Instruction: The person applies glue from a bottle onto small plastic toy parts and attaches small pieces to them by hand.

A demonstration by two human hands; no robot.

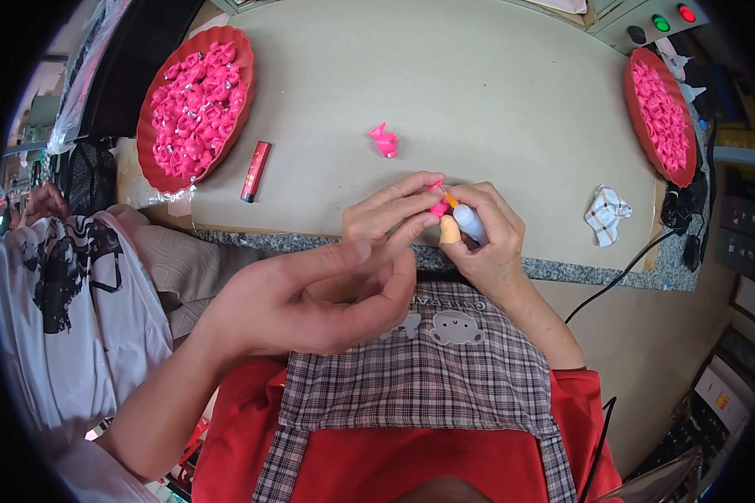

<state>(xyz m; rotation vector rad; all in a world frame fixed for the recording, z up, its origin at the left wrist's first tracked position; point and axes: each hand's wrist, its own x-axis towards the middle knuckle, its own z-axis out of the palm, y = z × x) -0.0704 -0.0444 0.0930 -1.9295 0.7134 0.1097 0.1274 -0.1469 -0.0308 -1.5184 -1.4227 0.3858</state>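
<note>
In the head view, my only one, I take the bottle [471, 223] as landmark: the right hand [495, 241] grips it, its long axis slanting away and to the left, so its orange tip [452, 200] aims toward the pink piece [439, 209]. That piece is just left of the bottle, pinched in the fingers of the left hand [390, 210], the nearer hand to it; whether tip and piece touch, I cannot tell. I judge this spacing to be what counts, with a tan cot [450, 231] close at the bottle's left. A loose piece [384, 141] lies beyond the bottle, to its left. Another person's hand [319, 293], half curled and holding nothing I can see, comes in nearer me than the bottle, on its left.
</note>
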